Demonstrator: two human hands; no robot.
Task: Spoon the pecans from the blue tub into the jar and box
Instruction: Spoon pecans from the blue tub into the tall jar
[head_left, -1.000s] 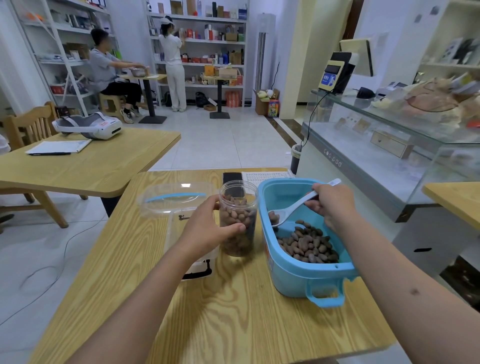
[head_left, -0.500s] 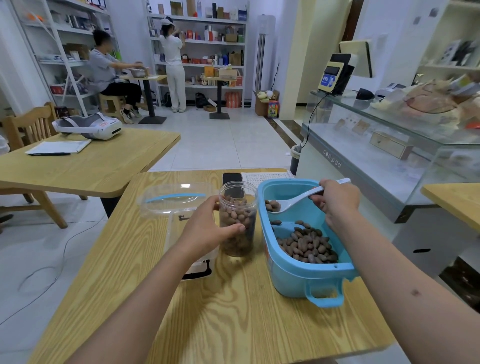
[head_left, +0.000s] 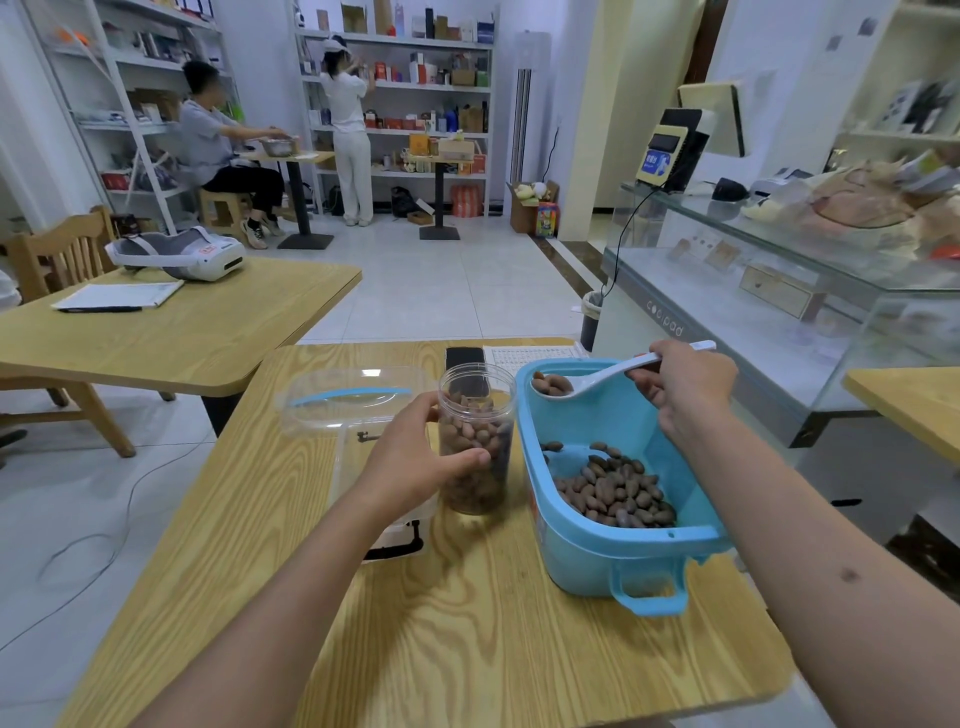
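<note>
Above blue tub (head_left: 613, 551), pecan-laden white spoon (head_left: 587, 382)

On the table (head_left: 467, 623), the jar (head_left: 476, 441) stands centre. The tub (head_left: 597, 551) is touching it at 3 o'clock, the box (head_left: 358, 405) at 9, a phone (head_left: 464, 359) just behind at 12. Pecans (head_left: 615, 491) lie in the tub's near end.
</note>
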